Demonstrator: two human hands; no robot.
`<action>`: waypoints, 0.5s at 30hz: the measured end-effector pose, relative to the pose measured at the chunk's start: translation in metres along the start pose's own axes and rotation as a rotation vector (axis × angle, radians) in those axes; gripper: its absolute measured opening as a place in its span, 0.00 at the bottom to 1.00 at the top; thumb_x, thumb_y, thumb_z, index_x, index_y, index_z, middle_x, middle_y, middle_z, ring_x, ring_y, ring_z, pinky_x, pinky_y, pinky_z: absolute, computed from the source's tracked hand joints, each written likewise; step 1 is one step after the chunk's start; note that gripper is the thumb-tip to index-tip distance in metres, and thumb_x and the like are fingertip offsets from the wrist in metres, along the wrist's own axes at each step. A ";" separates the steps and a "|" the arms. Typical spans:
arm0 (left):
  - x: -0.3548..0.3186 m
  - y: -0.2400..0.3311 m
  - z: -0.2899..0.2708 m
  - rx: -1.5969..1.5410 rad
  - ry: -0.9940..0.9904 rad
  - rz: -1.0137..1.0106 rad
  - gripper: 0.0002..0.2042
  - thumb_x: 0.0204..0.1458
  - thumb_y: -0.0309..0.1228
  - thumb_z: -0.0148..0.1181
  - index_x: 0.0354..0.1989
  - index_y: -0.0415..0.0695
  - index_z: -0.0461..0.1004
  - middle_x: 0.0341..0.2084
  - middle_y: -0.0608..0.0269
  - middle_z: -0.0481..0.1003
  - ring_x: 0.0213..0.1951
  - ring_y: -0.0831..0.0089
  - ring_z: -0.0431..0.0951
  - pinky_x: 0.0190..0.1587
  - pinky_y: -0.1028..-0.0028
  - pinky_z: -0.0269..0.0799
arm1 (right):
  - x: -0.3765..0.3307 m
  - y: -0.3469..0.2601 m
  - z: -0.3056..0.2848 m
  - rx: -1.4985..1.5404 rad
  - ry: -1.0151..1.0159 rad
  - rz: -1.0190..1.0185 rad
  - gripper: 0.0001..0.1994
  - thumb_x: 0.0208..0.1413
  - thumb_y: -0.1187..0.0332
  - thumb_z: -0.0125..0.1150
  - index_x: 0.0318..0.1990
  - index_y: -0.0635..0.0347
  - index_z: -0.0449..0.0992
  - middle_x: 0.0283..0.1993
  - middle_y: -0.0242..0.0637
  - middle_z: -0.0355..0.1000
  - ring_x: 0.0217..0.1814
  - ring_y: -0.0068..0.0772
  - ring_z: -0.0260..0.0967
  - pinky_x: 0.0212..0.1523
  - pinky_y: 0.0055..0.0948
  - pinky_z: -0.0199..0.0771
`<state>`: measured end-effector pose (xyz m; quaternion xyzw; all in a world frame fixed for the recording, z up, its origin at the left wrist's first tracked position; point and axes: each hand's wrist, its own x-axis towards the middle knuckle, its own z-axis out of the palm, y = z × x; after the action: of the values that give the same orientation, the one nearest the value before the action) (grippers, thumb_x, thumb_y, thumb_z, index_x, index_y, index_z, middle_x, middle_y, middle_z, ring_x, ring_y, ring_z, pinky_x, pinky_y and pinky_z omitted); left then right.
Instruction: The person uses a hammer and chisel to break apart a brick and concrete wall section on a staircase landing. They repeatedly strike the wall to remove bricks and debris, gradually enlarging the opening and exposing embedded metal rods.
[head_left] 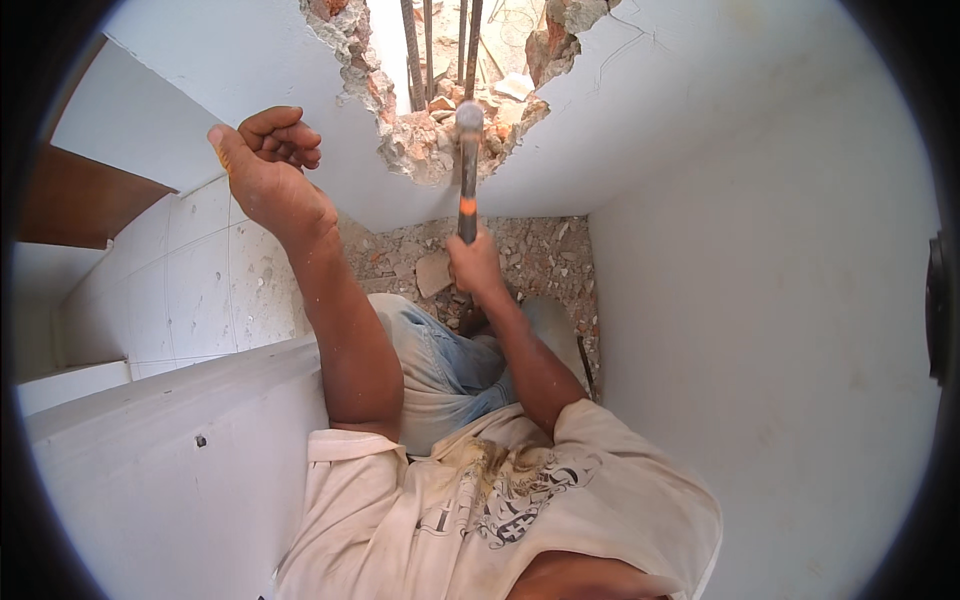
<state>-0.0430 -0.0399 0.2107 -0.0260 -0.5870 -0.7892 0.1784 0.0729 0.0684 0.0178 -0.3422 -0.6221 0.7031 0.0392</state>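
Observation:
My right hand point(474, 266) is wrapped round the grip of a hammer point(468, 178) with a dark handle and an orange band. The round metal head points away from me, over the lower edge of a ragged hole point(408, 150) broken through the white wall; whether it touches the wall I cannot tell. Raised to the left of the hole, my left hand point(272, 175) holds nothing, its fingers loosely curled and the thumb apart. Several upright steel bars point(428, 55) stand in the hole, with broken masonry point(508, 95) around their feet.
White walls rise close on my right point(740, 260) and low on my left point(180, 450). Rubble point(545, 255) covers the floor below the hole, including one larger chunk point(433, 274). White tiles point(195, 270) and a brown panel point(90, 200) lie to the left.

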 end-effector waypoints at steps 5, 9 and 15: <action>0.003 -0.005 0.005 0.045 -0.017 -0.016 0.28 0.65 0.48 0.32 0.27 0.38 0.73 0.15 0.65 0.67 0.21 0.76 0.64 0.26 0.77 0.60 | -0.001 -0.021 -0.029 -0.036 -0.003 -0.058 0.08 0.50 0.68 0.52 0.34 0.64 0.67 0.18 0.32 0.64 0.18 0.26 0.65 0.21 0.30 0.67; 0.000 -0.012 0.008 0.136 -0.075 -0.011 0.31 0.64 0.51 0.32 0.25 0.38 0.74 0.13 0.66 0.68 0.19 0.78 0.65 0.25 0.79 0.61 | -0.065 0.060 -0.059 -0.133 -0.074 -0.250 0.11 0.49 0.68 0.57 0.38 0.65 0.71 0.22 0.34 0.69 0.22 0.30 0.68 0.26 0.33 0.69; -0.014 -0.028 0.019 0.241 -0.173 0.077 0.33 0.64 0.54 0.31 0.24 0.38 0.75 0.13 0.65 0.68 0.19 0.79 0.65 0.24 0.79 0.62 | -0.072 0.065 -0.074 -0.414 -0.127 -0.373 0.15 0.48 0.69 0.63 0.43 0.63 0.73 0.27 0.41 0.72 0.26 0.35 0.70 0.30 0.33 0.69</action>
<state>-0.0417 -0.0122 0.1877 -0.0948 -0.6894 -0.7003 0.1592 0.1914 0.0819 -0.0089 -0.1779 -0.8058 0.5619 0.0580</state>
